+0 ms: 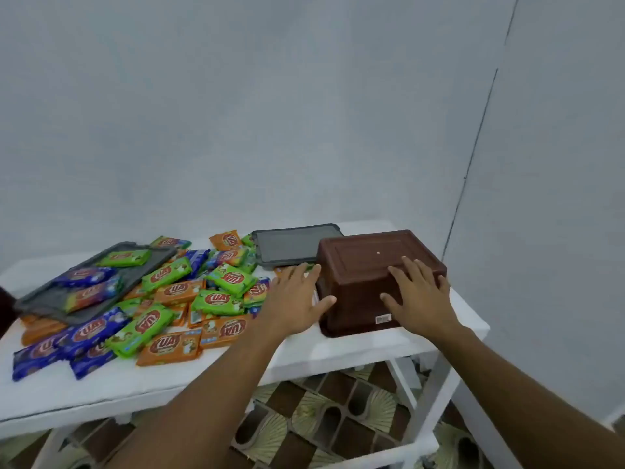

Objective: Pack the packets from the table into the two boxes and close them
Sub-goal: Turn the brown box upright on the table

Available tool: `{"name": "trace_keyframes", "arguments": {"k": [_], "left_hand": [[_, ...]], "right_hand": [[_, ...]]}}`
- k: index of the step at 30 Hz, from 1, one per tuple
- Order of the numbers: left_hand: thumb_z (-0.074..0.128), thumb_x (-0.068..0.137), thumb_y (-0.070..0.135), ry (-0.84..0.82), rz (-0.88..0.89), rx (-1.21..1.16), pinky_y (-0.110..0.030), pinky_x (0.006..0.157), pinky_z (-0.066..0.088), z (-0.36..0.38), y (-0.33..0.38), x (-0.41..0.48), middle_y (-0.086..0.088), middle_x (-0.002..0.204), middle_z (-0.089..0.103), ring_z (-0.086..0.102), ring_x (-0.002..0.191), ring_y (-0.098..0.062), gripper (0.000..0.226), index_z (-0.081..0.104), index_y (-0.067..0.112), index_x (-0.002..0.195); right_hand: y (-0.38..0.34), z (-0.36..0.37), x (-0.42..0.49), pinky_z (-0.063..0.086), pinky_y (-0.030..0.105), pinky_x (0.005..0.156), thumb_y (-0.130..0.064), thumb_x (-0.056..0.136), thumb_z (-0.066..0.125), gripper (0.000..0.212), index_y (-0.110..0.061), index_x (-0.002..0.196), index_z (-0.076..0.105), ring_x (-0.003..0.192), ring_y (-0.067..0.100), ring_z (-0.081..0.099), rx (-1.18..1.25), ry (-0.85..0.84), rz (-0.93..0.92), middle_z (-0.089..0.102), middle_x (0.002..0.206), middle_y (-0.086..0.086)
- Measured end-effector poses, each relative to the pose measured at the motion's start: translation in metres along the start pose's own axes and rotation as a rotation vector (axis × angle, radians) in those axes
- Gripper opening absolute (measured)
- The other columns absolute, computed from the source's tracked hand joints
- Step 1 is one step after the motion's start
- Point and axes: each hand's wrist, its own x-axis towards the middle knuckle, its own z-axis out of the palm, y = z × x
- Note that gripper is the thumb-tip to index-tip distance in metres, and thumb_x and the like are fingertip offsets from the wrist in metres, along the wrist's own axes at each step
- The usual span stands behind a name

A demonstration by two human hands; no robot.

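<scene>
Brown box (368, 262) sits upside down at right end of white bench (338, 353), probably awaiting flip before packing. Left hand (294, 299) lies flat against its left wall. Right hand (419, 296) spreads over base and near wall. Both grips wide, fingers straight, clasping nothing. Packets (223, 279) lie heaped at left, some on grey lid (135, 274); second grey lid (294, 245) behind box.

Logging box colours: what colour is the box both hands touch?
The box is brown, head view.

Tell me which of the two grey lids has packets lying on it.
The left grey lid: several packets lie on it. The other grey lid, at the back beside the brown box, has nothing on top.
</scene>
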Motion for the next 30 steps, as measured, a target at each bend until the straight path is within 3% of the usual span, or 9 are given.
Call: {"name": "trace_keyframes", "arguments": {"k": [6,9,12,14,17,19,22,27,30], "left_hand": [[0.041,0.091,0.066,-0.104,-0.038,-0.111,-0.045,0.108,0.035,0.036,0.004,0.029,-0.006,0.15,0.039,0.038,0.135,-0.028,0.074,0.028,0.022,0.149],[0.038,0.088,0.069,-0.139,-0.054,-0.179,-0.042,0.1,0.041,0.059,-0.001,0.027,-0.006,0.137,0.052,0.047,0.123,-0.027,0.07,0.041,0.023,0.141],[0.025,0.081,0.077,-0.116,-0.07,-0.279,-0.041,0.096,0.041,0.077,0.002,0.025,-0.002,0.127,0.058,0.049,0.118,-0.025,0.078,0.047,0.026,0.136],[0.034,0.086,0.074,-0.093,-0.088,-0.424,-0.038,0.088,0.048,0.07,0.008,0.03,0.002,0.115,0.064,0.057,0.109,-0.02,0.067,0.054,0.026,0.129],[0.058,0.093,0.042,0.019,-0.206,-0.793,-0.023,0.083,0.053,0.043,0.017,0.044,0.008,0.104,0.068,0.065,0.1,-0.013,0.03,0.063,0.022,0.115],[0.057,0.094,0.041,0.157,-0.262,-0.925,-0.024,0.085,0.051,0.02,0.022,0.05,0.01,0.106,0.069,0.065,0.101,-0.007,0.025,0.065,0.025,0.113],[0.049,0.097,0.043,0.248,-0.267,-1.09,-0.011,0.074,0.045,-0.002,0.03,0.054,0.022,0.106,0.064,0.06,0.092,0.01,0.023,0.06,0.033,0.114],[0.049,0.101,0.03,0.505,-0.275,-0.968,-0.023,0.095,0.046,0.005,0.035,0.074,0.008,0.126,0.061,0.056,0.116,-0.007,0.036,0.051,0.024,0.136],[0.046,0.102,0.027,0.531,-0.376,-0.741,-0.028,0.103,0.037,0.015,0.037,0.085,-0.005,0.138,0.054,0.047,0.129,-0.019,0.042,0.048,0.014,0.142]], "right_hand": [[0.037,0.015,0.017,0.015,0.06,0.116,-0.063,0.092,0.036,0.071,-0.029,0.152,0.018,0.148,0.032,0.007,0.035,0.129,0.141,0.008,0.162,0.009],[0.052,0.02,0.016,0.02,0.062,0.112,-0.076,0.085,0.031,0.086,-0.031,0.152,0.002,0.142,0.037,0.027,0.115,0.073,0.311,0.028,0.155,0.012],[0.065,0.024,0.021,0.022,0.064,0.11,-0.079,0.082,0.032,0.091,-0.032,0.151,-0.007,0.131,0.038,0.044,0.267,0.042,0.31,0.047,0.143,0.012],[0.072,0.015,0.031,0.025,0.063,0.109,-0.079,0.083,0.032,0.089,-0.033,0.151,-0.003,0.125,0.037,0.05,0.377,0.119,0.298,0.055,0.136,0.012],[0.083,-0.009,0.05,0.032,0.057,0.108,-0.077,0.085,0.029,0.082,-0.032,0.151,0.01,0.118,0.031,0.057,0.571,0.267,0.265,0.063,0.126,0.007],[0.091,-0.031,0.064,0.036,0.045,0.107,-0.069,0.091,0.032,0.069,-0.033,0.149,0.024,0.114,0.022,0.057,0.843,0.336,0.227,0.062,0.125,0.002],[0.102,-0.061,0.087,0.039,0.03,0.1,-0.061,0.095,0.039,0.056,-0.035,0.144,0.038,0.118,0.012,0.052,1.233,0.357,0.155,0.055,0.131,-0.005],[0.117,-0.063,0.121,0.043,0.031,0.097,-0.045,0.097,0.048,0.042,-0.026,0.135,0.05,0.116,0.018,0.054,0.926,0.338,0.079,0.058,0.13,-0.002],[0.123,-0.047,0.136,0.041,0.036,0.097,-0.04,0.098,0.048,0.043,-0.023,0.137,0.046,0.118,0.027,0.056,0.77,0.302,0.09,0.06,0.13,0.007]]}}
